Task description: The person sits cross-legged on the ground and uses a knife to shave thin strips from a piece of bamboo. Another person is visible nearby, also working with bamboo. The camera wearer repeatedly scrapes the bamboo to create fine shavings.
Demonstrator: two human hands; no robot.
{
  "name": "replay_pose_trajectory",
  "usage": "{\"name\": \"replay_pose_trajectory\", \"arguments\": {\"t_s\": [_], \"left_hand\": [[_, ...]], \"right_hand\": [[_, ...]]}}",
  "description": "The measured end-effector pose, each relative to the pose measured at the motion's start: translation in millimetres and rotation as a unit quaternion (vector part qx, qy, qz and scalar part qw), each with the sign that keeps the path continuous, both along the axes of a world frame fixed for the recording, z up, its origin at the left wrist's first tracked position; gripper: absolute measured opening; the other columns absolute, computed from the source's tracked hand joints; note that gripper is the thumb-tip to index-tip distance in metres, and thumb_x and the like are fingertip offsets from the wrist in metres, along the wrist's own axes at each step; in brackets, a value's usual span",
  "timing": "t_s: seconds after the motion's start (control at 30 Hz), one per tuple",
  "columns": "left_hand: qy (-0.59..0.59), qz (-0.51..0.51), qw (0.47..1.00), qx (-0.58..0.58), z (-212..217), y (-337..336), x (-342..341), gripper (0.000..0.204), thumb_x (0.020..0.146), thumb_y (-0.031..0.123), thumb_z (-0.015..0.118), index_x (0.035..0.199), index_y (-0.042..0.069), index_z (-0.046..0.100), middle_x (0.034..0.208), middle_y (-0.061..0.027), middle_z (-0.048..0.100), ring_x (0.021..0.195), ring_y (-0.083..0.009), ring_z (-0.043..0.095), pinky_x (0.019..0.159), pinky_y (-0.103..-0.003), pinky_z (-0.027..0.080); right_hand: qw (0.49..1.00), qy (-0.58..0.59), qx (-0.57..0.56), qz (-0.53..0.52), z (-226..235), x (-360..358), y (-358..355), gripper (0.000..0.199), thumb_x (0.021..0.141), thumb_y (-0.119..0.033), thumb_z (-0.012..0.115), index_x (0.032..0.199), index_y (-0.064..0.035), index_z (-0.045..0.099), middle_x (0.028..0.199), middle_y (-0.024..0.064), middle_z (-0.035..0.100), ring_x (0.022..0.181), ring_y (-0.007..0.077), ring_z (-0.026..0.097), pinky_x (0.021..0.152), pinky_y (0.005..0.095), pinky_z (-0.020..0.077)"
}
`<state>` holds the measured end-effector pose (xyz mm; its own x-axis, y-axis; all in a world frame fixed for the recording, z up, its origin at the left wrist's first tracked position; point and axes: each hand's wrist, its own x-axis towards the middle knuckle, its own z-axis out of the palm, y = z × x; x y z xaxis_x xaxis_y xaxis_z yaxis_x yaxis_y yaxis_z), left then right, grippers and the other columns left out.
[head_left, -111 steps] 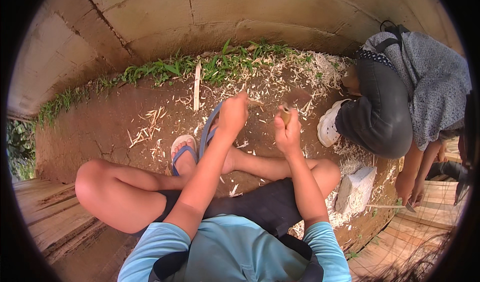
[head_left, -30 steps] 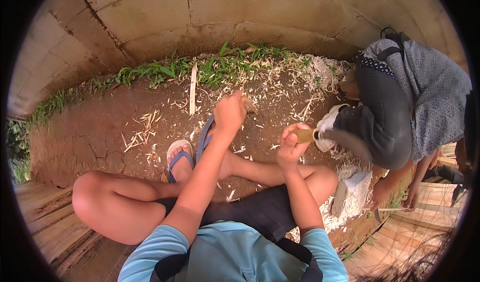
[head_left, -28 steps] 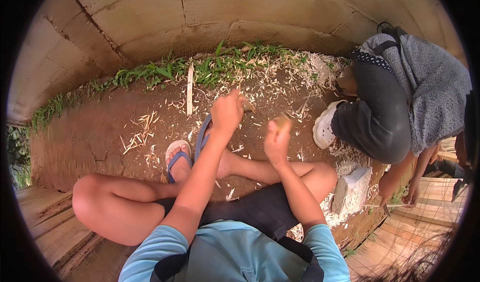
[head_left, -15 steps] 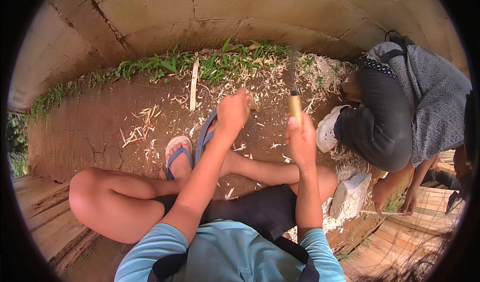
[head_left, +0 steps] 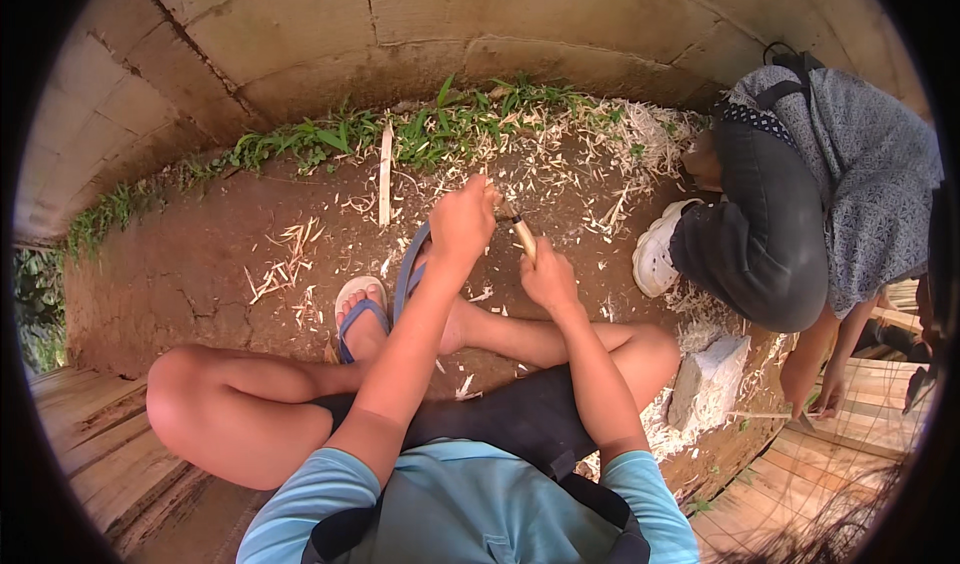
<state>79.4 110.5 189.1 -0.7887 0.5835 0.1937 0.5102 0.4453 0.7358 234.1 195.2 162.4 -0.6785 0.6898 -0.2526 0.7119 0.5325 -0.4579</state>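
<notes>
The knife with its pale wooden handle was gripped in the right hand, fingers clamped around it, just above the centre of the frame. The left hand was closed on a small piece that could hardly be made out, touching the blade's end. A slip of the blade toward those close fingers, or down onto the bare foot in the blue sandal below, was judged the main danger, given hands held so near.
</notes>
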Motion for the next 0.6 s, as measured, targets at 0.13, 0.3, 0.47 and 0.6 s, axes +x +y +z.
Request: {"name": "replay_pose_trajectory", "arguments": {"t_s": [0.13, 0.3, 0.47, 0.6], "left_hand": [[-0.011, 0.003, 1.0, -0.005, 4, -2, 2, 0.016, 0.087, 0.021, 0.065, 0.095, 0.008, 0.06, 0.065, -0.0192, 0.063, 0.066, -0.0426, 0.063, 0.06, -0.051, 0.049], [-0.025, 0.013, 0.999, -0.028, -1, -6, -4, 0.017, 0.087, 0.021, 0.065, 0.097, 0.008, 0.06, 0.067, -0.0199, 0.064, 0.069, -0.0425, 0.064, 0.061, -0.051, 0.05], [-0.006, -0.017, 0.999, -0.033, 4, -4, 1, 0.015, 0.088, 0.021, 0.064, 0.096, 0.008, 0.059, 0.068, -0.0203, 0.064, 0.069, -0.0431, 0.063, 0.061, -0.052, 0.049], [0.006, -0.031, 0.999, -0.03, 6, -7, 6, 0.014, 0.088, 0.019, 0.063, 0.095, 0.007, 0.059, 0.067, -0.0206, 0.063, 0.068, -0.043, 0.063, 0.062, -0.052, 0.049]], "right_hand": [[0.999, -0.009, 0.03, 0.001, 7, 0, 6, 0.025, 0.087, -0.021, 0.058, 0.102, -0.0017, 0.053, 0.085, 0.0269, 0.066, 0.081, 0.0478, 0.063, 0.073, 0.0567, 0.0487], [0.961, 0.262, 0.072, -0.053, 76, -3, -1, 0.022, 0.09, -0.014, 0.058, 0.109, -0.0016, 0.054, 0.086, 0.0187, 0.064, 0.073, 0.0332, 0.062, 0.068, 0.0409, 0.0489], [0.998, -0.026, -0.046, -0.044, 18, 11, 4, 0.034, 0.091, -0.025, 0.053, 0.11, 0.0038, 0.054, 0.094, 0.0243, 0.067, 0.087, 0.0415, 0.064, 0.079, 0.0491, 0.0482], [0.973, -0.207, -0.1, -0.001, 3, 15, 17, 0.043, 0.09, -0.035, 0.051, 0.103, 0.0045, 0.059, 0.105, 0.0298, 0.064, 0.1, 0.0428, 0.063, 0.086, 0.0519, 0.0467]]}}
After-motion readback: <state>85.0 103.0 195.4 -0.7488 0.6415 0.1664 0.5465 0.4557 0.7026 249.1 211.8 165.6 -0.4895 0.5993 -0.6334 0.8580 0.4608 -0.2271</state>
